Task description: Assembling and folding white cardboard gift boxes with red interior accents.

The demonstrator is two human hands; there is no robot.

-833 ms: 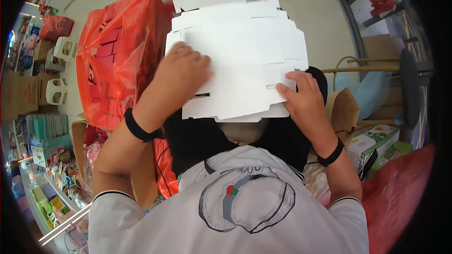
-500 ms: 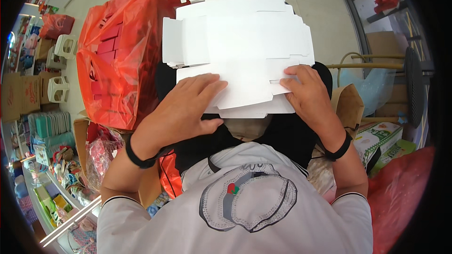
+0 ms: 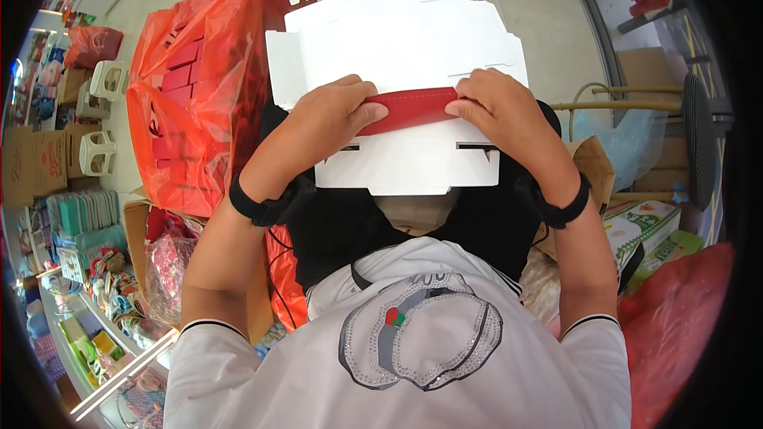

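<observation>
A flat white die-cut cardboard box blank (image 3: 405, 48) lies across my lap, its flaps and slots facing up. One panel is folded back, and its red side (image 3: 413, 107) shows as a narrow strip across the middle. My left hand (image 3: 330, 115) pinches the left end of that red fold with thumb and fingers. My right hand (image 3: 497, 107) grips the right end of the same fold. Both wrists carry black bands. The lower part of the blank hangs toward my white shirt.
A large orange plastic bag (image 3: 191, 103) full of red boxes stands on the floor to my left. Cardboard cartons (image 3: 36, 163), white stools (image 3: 99, 151) and shelves of colourful goods (image 3: 87, 270) lie further left. A brown paper bag (image 3: 600, 163), a green-white box (image 3: 648, 230) and a red sack (image 3: 675, 334) sit at my right.
Both hands moved from flat on the white blank's lower edge to its middle. A panel has been folded back, so a red strip now shows between my fingers.
</observation>
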